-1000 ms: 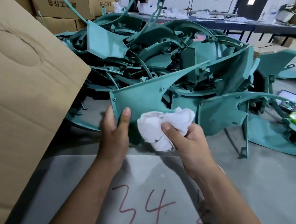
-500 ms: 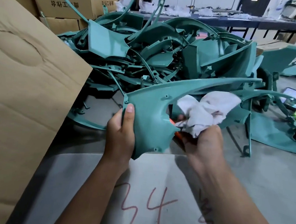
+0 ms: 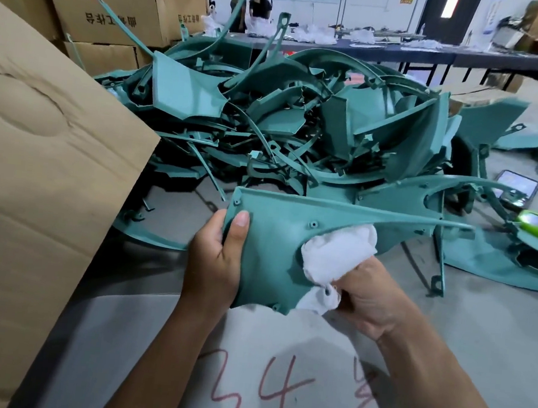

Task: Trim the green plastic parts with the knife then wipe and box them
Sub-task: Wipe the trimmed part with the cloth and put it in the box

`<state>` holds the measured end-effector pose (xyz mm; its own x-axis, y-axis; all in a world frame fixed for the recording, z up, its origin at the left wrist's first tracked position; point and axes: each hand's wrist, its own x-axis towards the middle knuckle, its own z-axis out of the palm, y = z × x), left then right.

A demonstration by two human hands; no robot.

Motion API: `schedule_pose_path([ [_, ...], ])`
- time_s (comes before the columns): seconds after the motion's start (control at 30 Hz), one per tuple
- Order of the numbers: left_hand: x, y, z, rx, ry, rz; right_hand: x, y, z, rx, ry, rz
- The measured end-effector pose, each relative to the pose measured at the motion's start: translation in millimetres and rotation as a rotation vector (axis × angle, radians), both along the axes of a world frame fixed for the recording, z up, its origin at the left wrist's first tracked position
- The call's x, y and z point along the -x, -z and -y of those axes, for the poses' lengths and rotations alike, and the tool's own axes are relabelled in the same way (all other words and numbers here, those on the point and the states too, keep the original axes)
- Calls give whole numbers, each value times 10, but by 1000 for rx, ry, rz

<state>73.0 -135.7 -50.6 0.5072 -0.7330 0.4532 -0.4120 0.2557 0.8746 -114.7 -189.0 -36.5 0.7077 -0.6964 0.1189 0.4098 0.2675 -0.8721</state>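
**Green plastic part under the cloth, boxing still ahead**

The green plastic part [image 3: 267, 237] is held above the floor's near edge. The left hand [image 3: 214, 264] grips its left edge; the right hand [image 3: 367, 300] clutches a white cloth [image 3: 338, 254] against it. Wiping seems underway. No knife shows. The pile [image 3: 302, 124] beyond still awaits; the cardboard box [image 3: 43, 163] stands left.

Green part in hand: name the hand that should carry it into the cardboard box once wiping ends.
Left. The left hand already grips the green part at its edge nearest the cardboard box, which stands on that side. The right hand is occupied holding the white cloth against the part.
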Motion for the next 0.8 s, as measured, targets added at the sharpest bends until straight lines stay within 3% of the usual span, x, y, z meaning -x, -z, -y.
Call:
schedule_pose_path([
  [0.1, -31, 25, -4, -14, -21, 75, -14, -22, -21, 211, 37, -77],
  [0.23, -36, 27, -8, -69, 26, 19, -103, 2, -6, 341, 191, 8],
  [0.37, -53, 50, 22, -127, 61, -86, -179, 35, 46, 369, 435, 21],
  [0.53, -29, 77, 61, -154, 86, -157, -222, 103, 86, 346, 499, 102],
  [0.57, -52, 71, 56, -152, 72, -165, -213, 91, 99, 314, 524, 113],
  [0.7, -159, 101, 43, -183, -28, -120, -55, -43, 190, -260, 547, 312],
  [0.8, -107, 111, 42, -177, -40, -69, 8, -98, 266, -469, 688, 365],
])
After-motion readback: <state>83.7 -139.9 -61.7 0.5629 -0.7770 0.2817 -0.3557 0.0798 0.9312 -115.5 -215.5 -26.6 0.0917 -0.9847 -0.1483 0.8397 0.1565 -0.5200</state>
